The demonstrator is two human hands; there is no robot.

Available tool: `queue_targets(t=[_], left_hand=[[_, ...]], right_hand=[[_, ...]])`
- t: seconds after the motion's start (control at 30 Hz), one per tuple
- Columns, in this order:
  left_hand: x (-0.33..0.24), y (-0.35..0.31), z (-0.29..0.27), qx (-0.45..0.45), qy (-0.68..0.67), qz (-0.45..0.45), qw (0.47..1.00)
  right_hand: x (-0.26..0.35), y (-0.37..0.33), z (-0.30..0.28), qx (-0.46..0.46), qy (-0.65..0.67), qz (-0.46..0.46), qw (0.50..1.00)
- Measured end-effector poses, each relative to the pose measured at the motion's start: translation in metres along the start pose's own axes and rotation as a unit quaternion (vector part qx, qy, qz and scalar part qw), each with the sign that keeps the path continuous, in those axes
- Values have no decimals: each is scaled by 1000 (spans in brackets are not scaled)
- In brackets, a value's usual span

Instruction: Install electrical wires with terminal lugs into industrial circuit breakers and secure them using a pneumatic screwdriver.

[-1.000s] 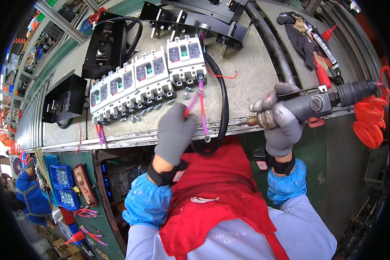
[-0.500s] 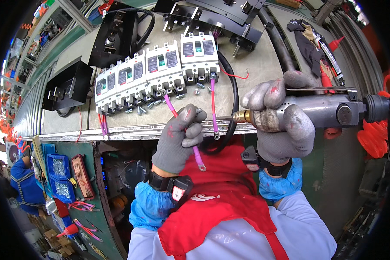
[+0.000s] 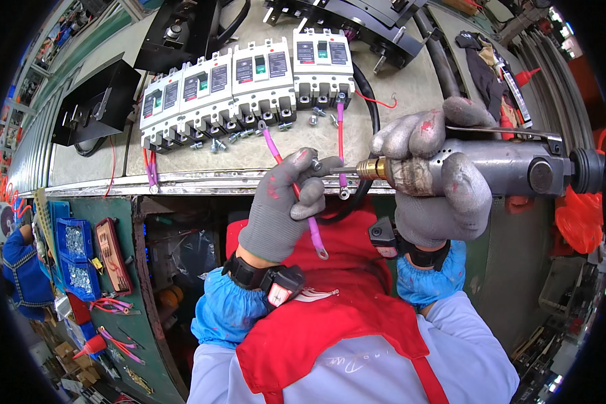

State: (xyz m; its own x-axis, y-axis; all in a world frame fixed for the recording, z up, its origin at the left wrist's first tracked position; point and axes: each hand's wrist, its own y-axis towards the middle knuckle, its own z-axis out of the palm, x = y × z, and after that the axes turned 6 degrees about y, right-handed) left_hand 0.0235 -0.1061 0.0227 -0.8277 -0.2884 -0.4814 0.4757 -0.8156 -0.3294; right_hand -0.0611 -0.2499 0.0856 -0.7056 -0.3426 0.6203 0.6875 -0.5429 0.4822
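Note:
My left hand (image 3: 284, 202), in a grey glove, is closed around a red wire with purple-sleeved ends (image 3: 315, 232) and ring lugs. A small bolt (image 3: 316, 163) sits at its fingertips. The upper lug lies near the row of white circuit breakers (image 3: 205, 94); the lower one hangs below my fist. My gloved right hand (image 3: 438, 175) grips a grey power screwdriver (image 3: 501, 168) lying sideways. Its thin bit points left and ends close to the bolt; whether they touch I cannot tell. Another red wire (image 3: 341, 135) hangs from a terminal of the rightmost circuit breaker (image 3: 322, 71).
Loose bolts (image 3: 218, 145) lie before the breakers. Black metal housings (image 3: 97, 104) stand at left and behind. A black cable (image 3: 369, 121) curves over the bench edge. Blue bins of hardware (image 3: 74, 239) are at lower left; a red plastic bag (image 3: 579, 219) hangs at right.
The left hand's fingers have shifted, bringing the bolt closer to the screwdriver bit. The breakers and bench sit higher in the picture. Both hands keep their hold.

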Motion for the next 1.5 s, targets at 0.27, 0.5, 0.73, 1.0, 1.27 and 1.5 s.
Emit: queue_targets(t=[0.27,0.5,0.73,1.0,1.27,1.5], left_hand=[[1,-5,0,18,-55,-20,998],[1,-10,7,19,-49,-20,998],[6,-7,9,-7,-136,-5,991],[10,-14,18,-112,43,86,989],[3,-12,24,-103,195,121,968],[6,-13,37,-117,281,126,944]], right_hand=[[-7,-5,5,-4,14,16,1000],[-21,1,-9,76,7,-6,997],[-30,-5,-5,21,15,6,1000],[-35,13,-16,-200,46,-1,979],[-31,33,-45,-279,116,6,953],[-38,36,-66,-323,124,19,938]])
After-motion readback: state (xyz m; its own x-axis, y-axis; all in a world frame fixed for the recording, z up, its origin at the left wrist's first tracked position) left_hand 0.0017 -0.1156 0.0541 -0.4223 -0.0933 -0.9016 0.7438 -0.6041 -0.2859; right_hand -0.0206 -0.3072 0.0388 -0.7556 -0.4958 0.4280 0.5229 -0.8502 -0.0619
